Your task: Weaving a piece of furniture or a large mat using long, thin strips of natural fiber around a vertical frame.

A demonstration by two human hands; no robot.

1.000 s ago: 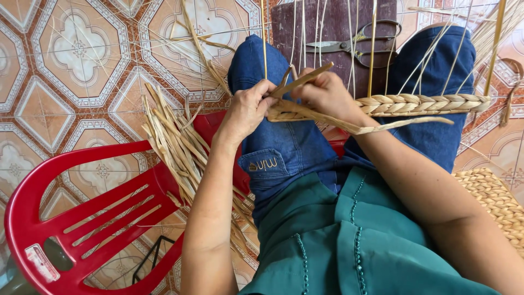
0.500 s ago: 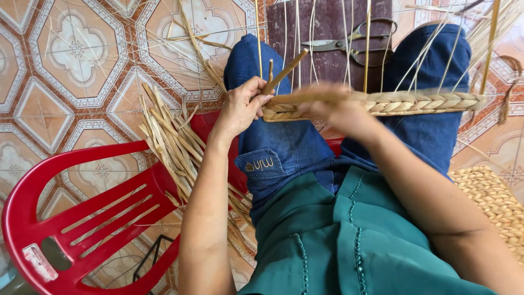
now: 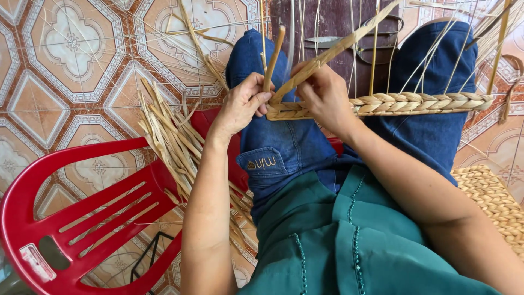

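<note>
While sitting over a tiled floor point(image 3: 65, 65), a person is pinching one dry straw strand point(image 3: 273, 57) in the left hand point(image 3: 243, 104) and gripping the braid point(image 3: 415, 102) across the knees with the right hand point(image 3: 325, 95); light, stiff, likely brittle, the braid seems best held near its working end.

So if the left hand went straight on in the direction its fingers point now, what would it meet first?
The left hand points across the lap toward the right hand. It would probably meet the loose end of the straw braid first, then the right hand just behind it; depth is hard to judge.
</note>
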